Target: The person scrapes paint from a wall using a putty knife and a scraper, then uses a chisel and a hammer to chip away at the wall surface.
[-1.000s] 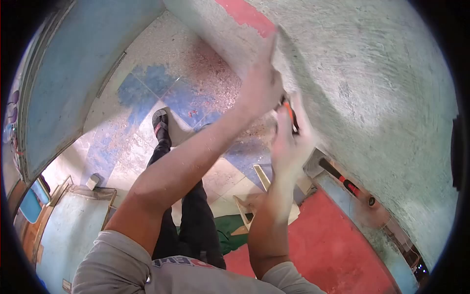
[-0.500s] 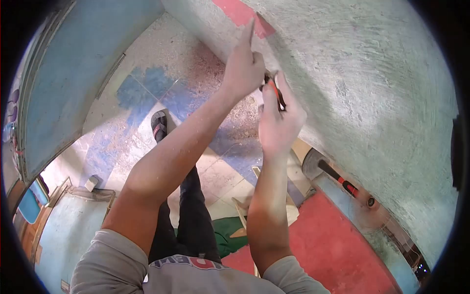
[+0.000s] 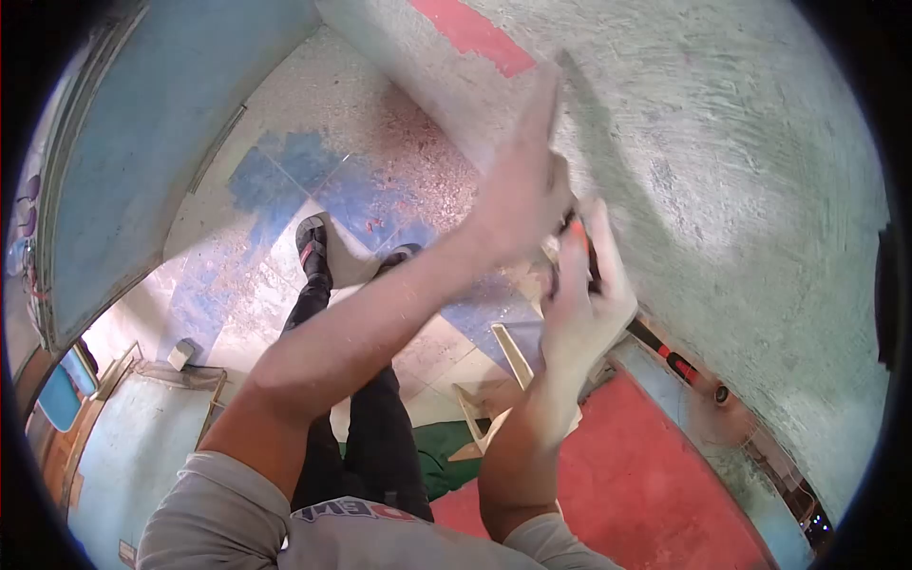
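A black-and-orange handled tool sits between my hands, its working end hidden. My right hand is closed around its handle. Higher up, my left hand is blurred, its lower fingers curled at the tool's upper part while the index finger stretches along the wall. Pale, rough plaster covers the wall, and a strip of red paint with a ragged edge lies just above and left of that fingertip.
A red-and-black handled tool lies on a ledge at the wall's foot, right of a red surface. Wooden pieces and a green cloth are below my arms. Crumbs litter the blue-stained tile floor; a blue panel stands left.
Both hands have moved right and down along the wall with the tool. The left fingertip has left the red strip's lower end, and my second shoe now shows.
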A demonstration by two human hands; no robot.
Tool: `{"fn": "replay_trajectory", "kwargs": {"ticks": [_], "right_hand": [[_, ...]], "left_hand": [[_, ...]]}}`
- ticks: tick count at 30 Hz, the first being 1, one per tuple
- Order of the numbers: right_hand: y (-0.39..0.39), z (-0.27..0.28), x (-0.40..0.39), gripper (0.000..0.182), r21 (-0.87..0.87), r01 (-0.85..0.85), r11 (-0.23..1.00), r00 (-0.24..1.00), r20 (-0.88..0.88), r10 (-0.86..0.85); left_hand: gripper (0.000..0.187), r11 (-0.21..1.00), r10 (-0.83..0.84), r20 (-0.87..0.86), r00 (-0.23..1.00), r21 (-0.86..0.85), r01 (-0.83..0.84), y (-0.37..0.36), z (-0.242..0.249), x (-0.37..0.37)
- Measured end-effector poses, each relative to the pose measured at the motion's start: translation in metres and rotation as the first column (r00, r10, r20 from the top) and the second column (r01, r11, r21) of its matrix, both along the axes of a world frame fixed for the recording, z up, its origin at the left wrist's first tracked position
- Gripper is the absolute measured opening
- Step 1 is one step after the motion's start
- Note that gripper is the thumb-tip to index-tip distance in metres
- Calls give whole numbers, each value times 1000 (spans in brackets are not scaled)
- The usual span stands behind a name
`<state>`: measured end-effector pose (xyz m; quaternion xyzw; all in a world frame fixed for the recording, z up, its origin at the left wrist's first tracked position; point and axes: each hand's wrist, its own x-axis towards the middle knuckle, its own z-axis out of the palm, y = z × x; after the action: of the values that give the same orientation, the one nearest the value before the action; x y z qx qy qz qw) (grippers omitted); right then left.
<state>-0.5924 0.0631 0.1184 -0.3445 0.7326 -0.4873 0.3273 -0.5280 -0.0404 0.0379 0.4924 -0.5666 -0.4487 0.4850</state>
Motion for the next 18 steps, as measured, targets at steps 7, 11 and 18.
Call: {"fn": "replay_trajectory", "kwargs": {"ticks": [7, 11, 18], "right_hand": [[-28, -13, 3, 37, -85, -40, 996, 998, 45, 44], [-1, 10, 1, 36, 25, 69, 997, 997, 23, -70], [-21, -3, 7, 40, -54, -22, 998, 997, 75, 26]], "left_hand": [[81, 984, -52, -119, 992, 166, 71, -16, 21, 15], [83, 998, 4, -39, 999, -65, -7, 7, 22, -5], [86, 988, -51, -135, 990, 138, 70, -13, 27, 14]]}}
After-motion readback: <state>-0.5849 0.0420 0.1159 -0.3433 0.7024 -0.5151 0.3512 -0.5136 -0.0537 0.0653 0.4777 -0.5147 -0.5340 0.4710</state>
